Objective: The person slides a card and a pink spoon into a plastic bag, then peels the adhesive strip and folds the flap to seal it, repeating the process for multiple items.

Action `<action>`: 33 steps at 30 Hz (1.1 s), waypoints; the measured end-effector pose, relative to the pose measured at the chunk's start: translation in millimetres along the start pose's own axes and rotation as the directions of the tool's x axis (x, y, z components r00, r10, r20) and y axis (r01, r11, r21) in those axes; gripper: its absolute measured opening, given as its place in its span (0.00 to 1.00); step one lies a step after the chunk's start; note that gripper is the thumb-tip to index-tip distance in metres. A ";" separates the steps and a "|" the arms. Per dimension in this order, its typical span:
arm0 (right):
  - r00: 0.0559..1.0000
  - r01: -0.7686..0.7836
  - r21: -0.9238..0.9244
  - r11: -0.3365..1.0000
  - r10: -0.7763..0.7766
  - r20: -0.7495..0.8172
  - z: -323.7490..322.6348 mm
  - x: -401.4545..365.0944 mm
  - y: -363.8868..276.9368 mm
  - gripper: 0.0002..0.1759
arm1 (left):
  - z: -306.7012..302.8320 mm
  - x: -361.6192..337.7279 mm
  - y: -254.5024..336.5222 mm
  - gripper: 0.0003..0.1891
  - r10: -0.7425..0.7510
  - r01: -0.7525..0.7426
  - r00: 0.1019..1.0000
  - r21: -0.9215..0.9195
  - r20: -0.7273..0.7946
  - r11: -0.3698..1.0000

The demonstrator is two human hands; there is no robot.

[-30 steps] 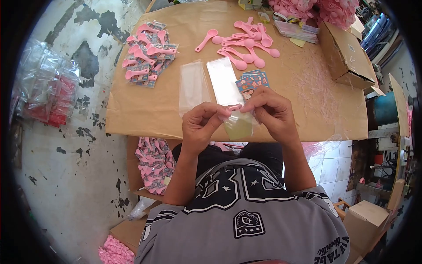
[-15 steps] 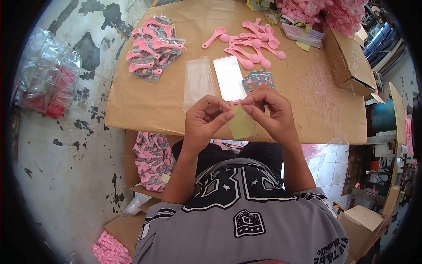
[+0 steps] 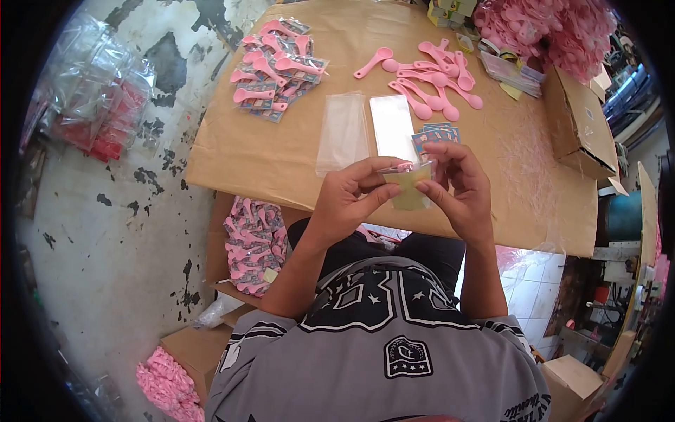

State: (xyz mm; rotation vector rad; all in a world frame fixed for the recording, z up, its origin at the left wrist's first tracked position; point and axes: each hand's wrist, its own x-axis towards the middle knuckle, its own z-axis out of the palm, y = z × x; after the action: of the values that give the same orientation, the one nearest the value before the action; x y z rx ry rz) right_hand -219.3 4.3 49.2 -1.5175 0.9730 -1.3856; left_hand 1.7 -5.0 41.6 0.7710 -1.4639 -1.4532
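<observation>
Brown-papered table (image 3: pixel 239 158) spans beneath; the left hand (image 3: pixel 351 197) pinches the clear packet (image 3: pixel 410 198) above the table's near edge; the right hand (image 3: pixel 464 188) curls looser, thumb against it, grip unclear. Likely light, slippery, flexible: best held by its side edges.

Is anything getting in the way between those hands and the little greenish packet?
Nothing that I can see. The left hand is pinching the packet, and the right hand's thumb is at its other side, with nothing visible in between.
</observation>
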 end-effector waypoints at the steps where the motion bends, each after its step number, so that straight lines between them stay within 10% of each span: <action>1: 1.000 -0.010 -0.070 0.998 0.010 0.006 -1.7 -0.6 -1.5 0.21 | -2.1 -0.1 2.8 0.20 0.051 -0.050 0.998 0.011 -0.041 0.999; 6: 0.987 0.000 -0.353 0.936 -0.056 -0.148 -29.2 -5.0 9.9 0.11 | -48.1 5.7 33.6 0.17 0.565 -0.303 0.800 0.679 -0.200 0.669; 14: 0.945 -0.173 -0.689 0.704 -0.079 -0.318 -53.5 -1.0 21.5 0.14 | -117.1 11.1 -15.2 0.17 0.264 0.254 0.870 0.838 -0.416 0.483; 17: 0.940 -0.321 -0.684 0.655 0.131 -0.316 -41.8 -0.7 26.8 0.22 | -95.4 16.2 -39.7 0.17 0.222 0.342 0.875 0.874 -0.430 0.346; 26: 0.904 -0.412 -0.578 0.705 0.238 -0.355 -35.8 9.7 46.9 0.24 | -96.5 33.1 -48.1 0.14 0.122 0.324 0.896 0.816 -0.427 0.478; 33: 0.881 -0.411 -0.353 0.841 0.265 -0.393 -46.2 8.3 56.1 0.16 | -96.5 33.4 -41.1 0.14 0.086 0.203 0.860 0.492 -0.503 0.847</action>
State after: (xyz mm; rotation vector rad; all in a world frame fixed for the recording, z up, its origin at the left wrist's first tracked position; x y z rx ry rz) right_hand -264.8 -26.6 1.0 -1.3337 1.7680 -1.2302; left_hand 69.0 -79.9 -2.9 1.4370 -1.4241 -0.7673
